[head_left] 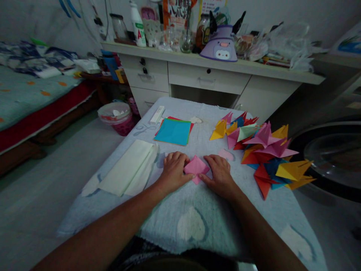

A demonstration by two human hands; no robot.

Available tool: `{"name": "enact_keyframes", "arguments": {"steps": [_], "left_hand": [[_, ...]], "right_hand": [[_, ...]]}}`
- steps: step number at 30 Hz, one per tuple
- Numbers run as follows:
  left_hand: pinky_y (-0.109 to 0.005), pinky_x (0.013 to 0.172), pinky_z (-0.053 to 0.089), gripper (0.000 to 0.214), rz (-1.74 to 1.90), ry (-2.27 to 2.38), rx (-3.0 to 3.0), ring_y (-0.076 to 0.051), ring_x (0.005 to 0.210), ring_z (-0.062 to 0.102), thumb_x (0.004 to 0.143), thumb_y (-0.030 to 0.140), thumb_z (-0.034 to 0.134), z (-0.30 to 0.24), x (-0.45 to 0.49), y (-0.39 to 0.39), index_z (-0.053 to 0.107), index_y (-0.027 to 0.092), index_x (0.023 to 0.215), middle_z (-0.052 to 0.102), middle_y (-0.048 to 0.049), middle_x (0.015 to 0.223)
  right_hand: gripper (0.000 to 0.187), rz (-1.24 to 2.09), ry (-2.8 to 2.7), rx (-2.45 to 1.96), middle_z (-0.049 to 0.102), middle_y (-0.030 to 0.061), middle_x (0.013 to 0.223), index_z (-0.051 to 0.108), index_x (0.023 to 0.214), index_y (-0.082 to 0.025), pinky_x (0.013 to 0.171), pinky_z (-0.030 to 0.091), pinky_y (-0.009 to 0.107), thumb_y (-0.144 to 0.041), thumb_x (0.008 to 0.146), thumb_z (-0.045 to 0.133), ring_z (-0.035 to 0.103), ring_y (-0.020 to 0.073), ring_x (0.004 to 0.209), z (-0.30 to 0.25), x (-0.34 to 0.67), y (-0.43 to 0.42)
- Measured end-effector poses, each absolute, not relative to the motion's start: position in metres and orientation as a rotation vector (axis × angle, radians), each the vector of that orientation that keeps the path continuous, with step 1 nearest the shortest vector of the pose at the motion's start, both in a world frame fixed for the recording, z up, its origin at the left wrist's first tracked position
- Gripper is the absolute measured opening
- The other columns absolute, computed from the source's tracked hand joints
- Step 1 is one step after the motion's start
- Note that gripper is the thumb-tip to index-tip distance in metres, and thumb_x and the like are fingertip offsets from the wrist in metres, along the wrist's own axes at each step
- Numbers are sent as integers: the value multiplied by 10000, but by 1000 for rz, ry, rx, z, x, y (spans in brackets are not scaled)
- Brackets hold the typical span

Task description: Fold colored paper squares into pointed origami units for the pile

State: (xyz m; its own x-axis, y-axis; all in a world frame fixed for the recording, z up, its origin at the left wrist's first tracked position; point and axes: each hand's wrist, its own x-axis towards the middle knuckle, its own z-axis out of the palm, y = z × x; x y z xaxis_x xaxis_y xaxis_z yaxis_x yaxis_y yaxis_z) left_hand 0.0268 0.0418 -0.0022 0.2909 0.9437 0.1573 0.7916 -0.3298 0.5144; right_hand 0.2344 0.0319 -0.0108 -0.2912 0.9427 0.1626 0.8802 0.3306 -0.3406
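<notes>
A pink sheet of origami paper, folded into a small diamond shape, lies on the cloth-covered table in front of me. My left hand grips its left corner, thumb on the lower edge and fingers at the side. On the opposite side my right hand holds the right corner, its thumb pressed near the bottom. Beyond the hands rests a stack of square coloured paper with a blue sheet on top. To the right is a pile of folded paper cranes in pink, yellow, red and blue.
A folded pale cloth or paper lies left of my hands. Near the table's far edge sit a white box-like object and a crumpled white scrap. A pink bin stands on the floor, and a cluttered white desk stands behind.
</notes>
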Motion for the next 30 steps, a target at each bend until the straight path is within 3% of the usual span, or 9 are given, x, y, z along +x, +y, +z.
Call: {"name": "enact_keyframes", "arguments": {"steps": [4,7,11,14,21,25,30], "left_hand": [[-400,881,381,279,731,1426,2099,-223,936,547,730,213,673,2,29,41,469,217,919,592,3,907],[-349,804,434,310,786,1262,1960,-179,828,582,751,141,622,4,30,39,436,231,982,582,27,847],[-334,831,484,413,934,1163,1840,-181,960,607,788,133,597,0,30,36,414,250,1140,596,-23,1014],[-326,828,518,465,1028,1134,1848,-188,1032,601,809,141,591,-2,29,34,408,263,1218,550,-58,1168],[-268,782,543,386,1132,1081,2049,-190,1102,550,844,117,558,3,27,32,481,269,1190,486,-66,1211],[-290,803,543,349,1104,1099,2097,-160,998,584,862,111,537,2,26,32,496,274,1167,481,-62,1225],[-317,827,537,308,1124,1083,2112,-200,1085,557,861,131,558,1,26,32,478,256,1130,509,-73,1180]], "right_hand": [[441,346,-2249,-1573,550,131,1247,613,1166,-204,981,348,495,-493,834,596,470,306,1143,-6,235,31],[315,435,-2160,-1496,556,123,1228,631,1045,-198,985,362,481,-437,844,590,471,292,1148,-2,236,31],[193,663,-1972,-1318,585,93,1118,627,904,-209,967,405,419,-387,864,565,520,247,1084,3,235,33],[174,866,-1811,-1220,604,66,997,612,895,-211,889,454,368,-376,867,565,566,214,963,6,233,33],[184,1273,-1508,-1144,614,6,851,575,916,-207,728,462,290,-373,854,625,584,161,778,3,227,27],[207,1313,-1466,-1142,609,2,834,568,894,-210,705,460,282,-398,843,637,580,158,762,4,225,26],[234,1306,-1466,-1157,594,-8,801,566,881,-204,646,435,258,-421,837,642,551,138,697,6,225,25]]}}
